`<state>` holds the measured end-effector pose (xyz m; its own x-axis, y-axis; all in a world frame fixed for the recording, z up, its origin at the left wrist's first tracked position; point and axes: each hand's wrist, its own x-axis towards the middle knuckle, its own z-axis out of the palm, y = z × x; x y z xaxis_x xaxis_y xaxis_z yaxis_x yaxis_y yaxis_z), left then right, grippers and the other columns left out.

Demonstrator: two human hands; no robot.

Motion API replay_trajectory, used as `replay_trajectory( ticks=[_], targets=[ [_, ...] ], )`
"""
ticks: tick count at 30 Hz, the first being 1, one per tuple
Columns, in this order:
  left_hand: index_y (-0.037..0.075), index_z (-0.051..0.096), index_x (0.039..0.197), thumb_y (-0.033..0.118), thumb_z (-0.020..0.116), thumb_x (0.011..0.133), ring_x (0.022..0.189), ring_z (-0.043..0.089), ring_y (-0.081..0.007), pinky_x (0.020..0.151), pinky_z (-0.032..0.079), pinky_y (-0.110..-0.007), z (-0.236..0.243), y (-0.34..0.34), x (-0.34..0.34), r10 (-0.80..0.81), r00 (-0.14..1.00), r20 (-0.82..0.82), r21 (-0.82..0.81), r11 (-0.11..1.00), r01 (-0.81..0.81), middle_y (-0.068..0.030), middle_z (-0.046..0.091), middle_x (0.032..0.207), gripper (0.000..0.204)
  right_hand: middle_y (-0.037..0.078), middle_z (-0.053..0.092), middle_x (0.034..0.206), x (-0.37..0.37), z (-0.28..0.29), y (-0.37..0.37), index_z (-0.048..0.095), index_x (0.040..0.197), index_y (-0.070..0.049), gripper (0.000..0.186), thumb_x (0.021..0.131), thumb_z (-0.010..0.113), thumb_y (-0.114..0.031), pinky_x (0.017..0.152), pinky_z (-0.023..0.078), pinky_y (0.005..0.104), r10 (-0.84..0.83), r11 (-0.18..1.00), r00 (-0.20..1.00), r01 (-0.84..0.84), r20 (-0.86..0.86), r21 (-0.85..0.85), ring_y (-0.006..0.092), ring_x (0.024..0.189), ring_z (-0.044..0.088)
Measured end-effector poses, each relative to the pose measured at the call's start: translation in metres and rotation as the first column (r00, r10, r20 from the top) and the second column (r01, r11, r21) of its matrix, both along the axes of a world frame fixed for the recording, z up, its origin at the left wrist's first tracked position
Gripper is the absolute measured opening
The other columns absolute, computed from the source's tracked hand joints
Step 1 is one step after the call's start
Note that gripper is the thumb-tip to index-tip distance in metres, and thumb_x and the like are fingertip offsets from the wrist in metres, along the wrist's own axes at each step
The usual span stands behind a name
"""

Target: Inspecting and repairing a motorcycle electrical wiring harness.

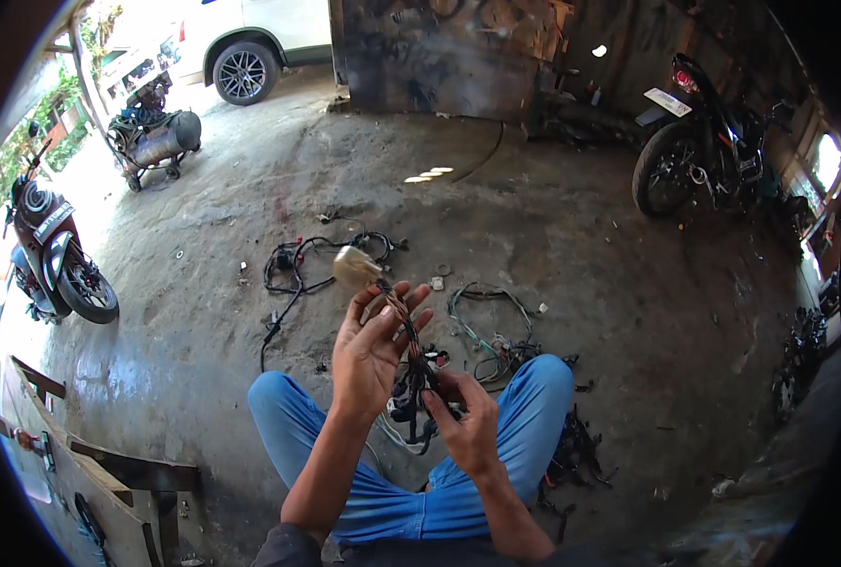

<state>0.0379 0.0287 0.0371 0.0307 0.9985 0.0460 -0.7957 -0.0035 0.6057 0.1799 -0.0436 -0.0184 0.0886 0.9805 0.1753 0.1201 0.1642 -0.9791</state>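
A wiring harness (409,329) is held up in front of my knees. At its upper end is a pale, translucent block-shaped connector (355,268), somewhat blurred. My left hand (368,355) is closed round the bundle just below that connector, thumb across the wires and some fingers spread. Lower down, my right hand (468,418) pinches the dark, branching part of the same harness between thumb and fingers. Black connectors and loose wire ends dangle from there between my legs, partly hidden by the right hand.
On the concrete floor lie a black cable loop (293,267), a greenish wire coil (458,307) and dark wire scraps (579,449). A wooden bench (137,468) stands at the left. Farther off are a scooter (61,250), a compressor (161,140), a motorcycle (709,151) and a white car (288,28).
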Motion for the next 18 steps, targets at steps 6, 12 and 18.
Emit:
replay_trajectory(
  ticks=[6,12,18],
  targets=[
    [0.001,0.042,0.147,0.028,0.049,0.11,0.12,0.056,-0.0163,0.1,0.045,-0.029,-0.064,-0.019,0.004,-0.181,0.787,-0.59,0.021,0.971,0.239,-0.0059,0.059,0.123,0.046,0.003,0.067,0.085,0.021,0.014,0.012,0.069,0.112,0.005,0.021,0.097,0.069,-0.01,0.062,0.045,0.0224,-0.117,0.993,0.993,0.117,-0.003,0.007,0.0053,0.072,0.058],
    [0.001,0.05,0.14,0.031,0.055,0.108,0.099,0.052,-0.0075,0.087,0.045,-0.024,-0.066,-0.028,0.001,-0.327,0.647,-0.688,-0.058,0.914,0.401,0.0013,0.058,0.108,0.043,0.011,0.07,0.087,0.068,0.048,0.028,0.075,0.103,0.003,0.017,0.09,0.075,-0.009,0.066,0.053,0.0289,-0.009,0.997,0.947,-0.014,0.322,0.071,0.0177,0.074,0.07],
    [-0.002,0.053,0.138,0.034,0.065,0.102,0.092,0.059,-0.0107,0.083,0.05,-0.031,-0.034,-0.034,0.003,-0.213,0.439,-0.873,0.024,0.881,0.473,-0.0086,0.068,0.103,0.052,0.006,0.071,0.084,0.118,0.061,0.059,0.078,0.1,-0.004,0.016,0.084,0.077,-0.004,0.065,0.049,0.033,0.22,0.944,0.849,-0.309,0.481,0.114,0.0181,0.069,0.062]
  ],
)
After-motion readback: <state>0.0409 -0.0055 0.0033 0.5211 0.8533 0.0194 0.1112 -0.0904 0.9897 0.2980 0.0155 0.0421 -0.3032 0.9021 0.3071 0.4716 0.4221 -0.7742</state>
